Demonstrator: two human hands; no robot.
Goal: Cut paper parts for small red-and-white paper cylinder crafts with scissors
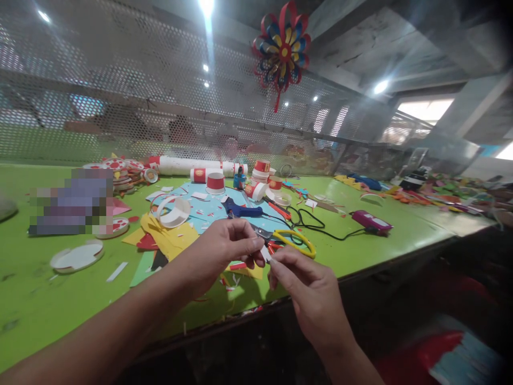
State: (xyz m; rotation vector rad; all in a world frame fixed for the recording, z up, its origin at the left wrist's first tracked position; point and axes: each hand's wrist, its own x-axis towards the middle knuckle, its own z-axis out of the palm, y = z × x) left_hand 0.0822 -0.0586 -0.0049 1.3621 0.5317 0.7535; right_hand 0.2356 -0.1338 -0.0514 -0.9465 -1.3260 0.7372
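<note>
Between my two hands is a small white paper piece [265,253], near the table's front edge. My left hand [230,246] pinches its upper left end. The fingertips of my right hand [302,275] are closed on its lower right end. Just behind the hands lie scissors with yellow handles [296,240], their blades partly hidden by my left hand. A blue glue gun [244,210] rests farther back on the light blue paper [200,214]. Yellow paper [176,240] and a white ring [174,211] are left of my left hand.
Red and white paper cups [215,183] and a long white tube [188,165] stand or lie at the back of the green table [360,251]. A purple device [372,222] with a black cable is at right. Round lids [78,256] lie left. A paper flower [284,52] hangs above.
</note>
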